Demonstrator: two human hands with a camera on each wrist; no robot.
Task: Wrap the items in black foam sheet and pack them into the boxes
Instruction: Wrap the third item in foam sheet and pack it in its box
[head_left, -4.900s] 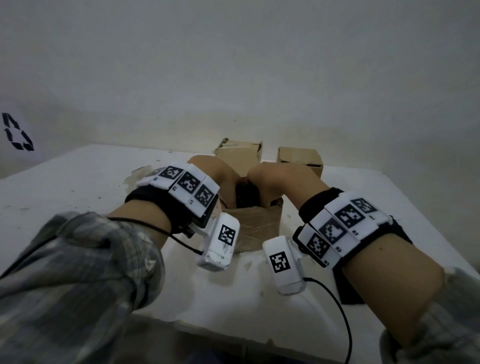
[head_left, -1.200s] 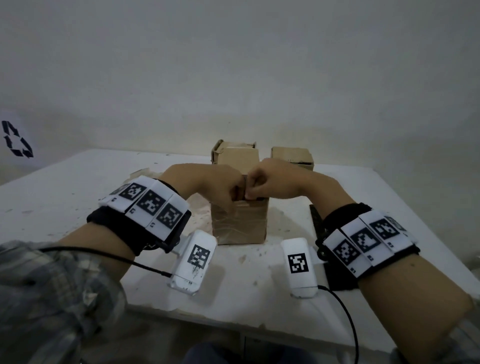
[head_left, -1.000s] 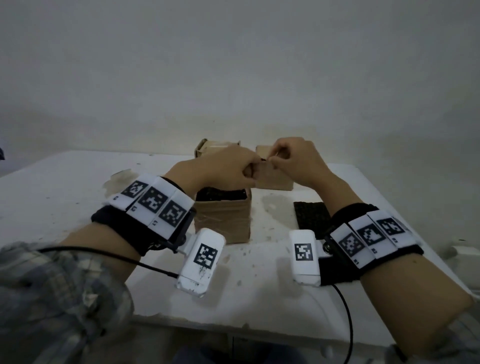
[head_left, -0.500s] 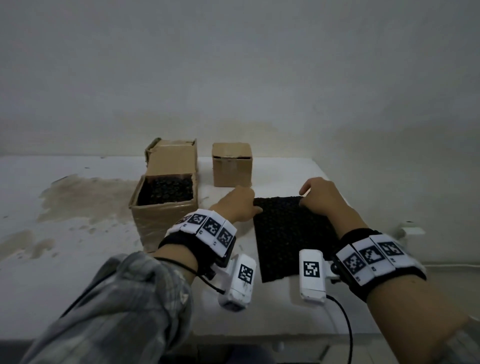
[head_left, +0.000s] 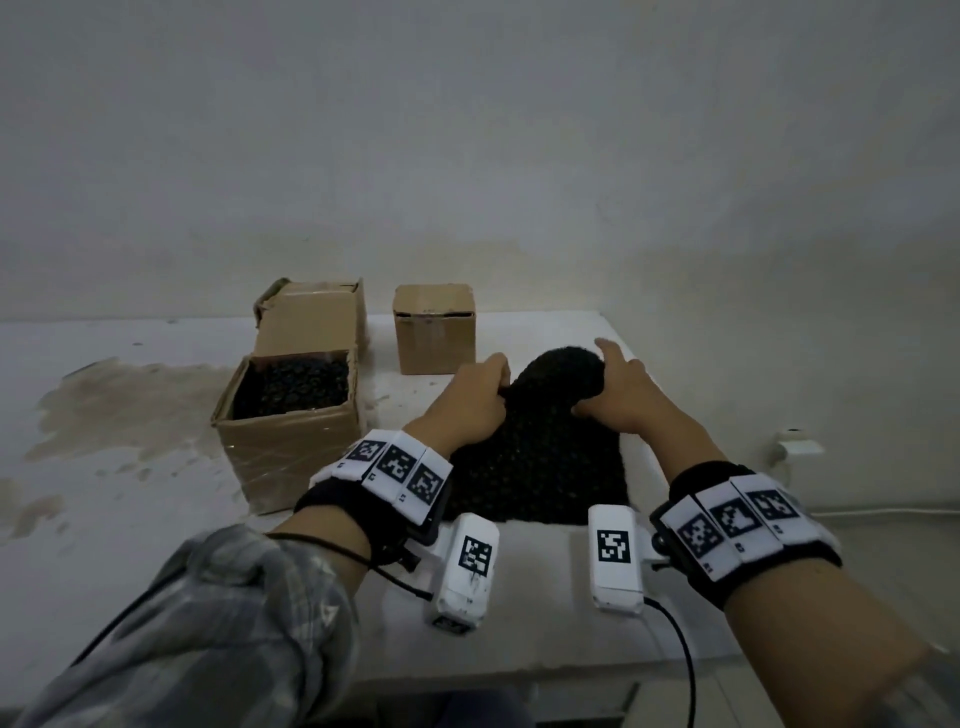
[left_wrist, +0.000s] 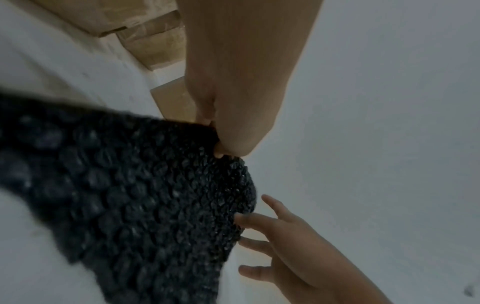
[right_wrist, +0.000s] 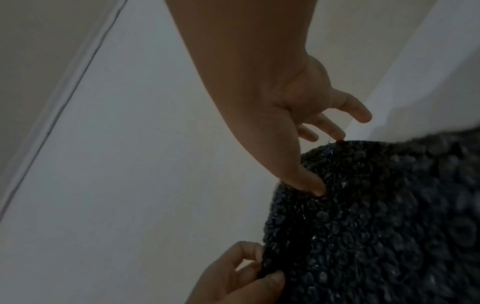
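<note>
A black foam sheet (head_left: 540, 462) lies on the white table (head_left: 156, 493) at the right, its far end raised and curled into a hump. My left hand (head_left: 496, 387) pinches the hump's left edge between thumb and fingers, plain in the left wrist view (left_wrist: 221, 148). My right hand (head_left: 597, 384) holds the right side, thumb pressed into the near face (right_wrist: 311, 185) and fingers over the top. Whatever is under the hump is hidden. An open cardboard box (head_left: 291, 452) to the left holds black foam-wrapped contents.
Two closed cardboard boxes stand at the back, one (head_left: 317, 317) behind the open box and a smaller one (head_left: 434, 332) just beyond my left hand. The table's right edge runs close beside the sheet. A brown stain (head_left: 119, 405) marks the table's left part.
Both hands left the open box and came to the sheet's far corners. Half a second ago it lay flat; now its far end is lifted and curled towards me.
</note>
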